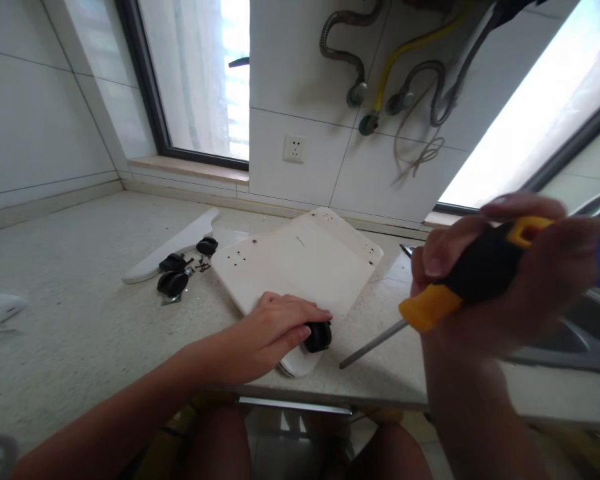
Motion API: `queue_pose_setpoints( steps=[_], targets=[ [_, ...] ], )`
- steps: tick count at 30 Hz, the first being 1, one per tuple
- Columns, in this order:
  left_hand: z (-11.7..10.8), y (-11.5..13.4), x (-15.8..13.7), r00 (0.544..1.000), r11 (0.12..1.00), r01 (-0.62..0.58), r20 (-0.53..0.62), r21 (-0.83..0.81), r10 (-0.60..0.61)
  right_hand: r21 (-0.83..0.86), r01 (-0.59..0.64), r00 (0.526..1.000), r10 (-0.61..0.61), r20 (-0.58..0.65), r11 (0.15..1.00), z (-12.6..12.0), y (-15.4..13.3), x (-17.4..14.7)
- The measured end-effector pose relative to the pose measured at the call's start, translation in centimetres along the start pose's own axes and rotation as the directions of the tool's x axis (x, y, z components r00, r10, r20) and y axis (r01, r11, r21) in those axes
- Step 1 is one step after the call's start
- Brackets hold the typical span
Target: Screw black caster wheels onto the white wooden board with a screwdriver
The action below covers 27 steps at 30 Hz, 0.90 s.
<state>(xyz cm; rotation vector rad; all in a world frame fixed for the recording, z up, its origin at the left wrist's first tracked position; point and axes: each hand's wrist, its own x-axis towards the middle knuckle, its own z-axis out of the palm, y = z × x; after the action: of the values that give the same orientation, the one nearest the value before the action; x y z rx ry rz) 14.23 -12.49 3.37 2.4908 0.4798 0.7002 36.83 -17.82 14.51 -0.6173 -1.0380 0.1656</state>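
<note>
Your left hand pins the caster on the board; your right hand grips the screwdriver, whose tip could slip toward your fingers.

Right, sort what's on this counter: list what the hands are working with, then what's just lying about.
In hand:
left hand on black caster
white board under it
right hand holding screwdriver

Lying about:
spare casters
loose screws
curved white panel
wall socket

text: none readable | labels: none | numbers: none
</note>
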Motion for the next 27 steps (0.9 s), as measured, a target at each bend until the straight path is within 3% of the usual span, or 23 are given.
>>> queue_pose_setpoints(
  steps=[4, 7, 12, 18, 27],
  targets=[
    [0.1, -0.6, -0.1, 0.995, 0.999, -0.007, 0.097, 0.040, 0.003, -0.100, 0.234, 0.969, -0.240, -0.055, 0.967, -2.3, 1.3, -3.7],
    [0.5, -0.8, -0.1, 0.994, 0.999, 0.009, 0.107, 0.050, -0.015, -0.202, 0.291, 0.938, -0.321, -0.134, 0.935, -4.6, 2.2, -6.2],
    [1.6, -1.1, -0.4, 0.994, 0.998, -0.061, 0.096, 0.015, 0.060, -0.318, 0.283, 0.927, -0.343, -0.153, 0.905, -6.9, 1.7, -9.5],
    [1.6, -1.5, -0.6, 0.990, 0.980, -0.106, 0.107, 0.169, 0.089, -0.408, 0.288, 0.935, -0.347, -0.076, 0.866, -8.3, 0.5, -10.8],
    [2.2, -2.0, -0.5, 0.989, 0.937, -0.086, -0.082, 0.339, 0.120, -0.452, 0.378, 0.911, -0.411, 0.027, 0.808, -8.1, -1.0, -10.1]
  ],
)
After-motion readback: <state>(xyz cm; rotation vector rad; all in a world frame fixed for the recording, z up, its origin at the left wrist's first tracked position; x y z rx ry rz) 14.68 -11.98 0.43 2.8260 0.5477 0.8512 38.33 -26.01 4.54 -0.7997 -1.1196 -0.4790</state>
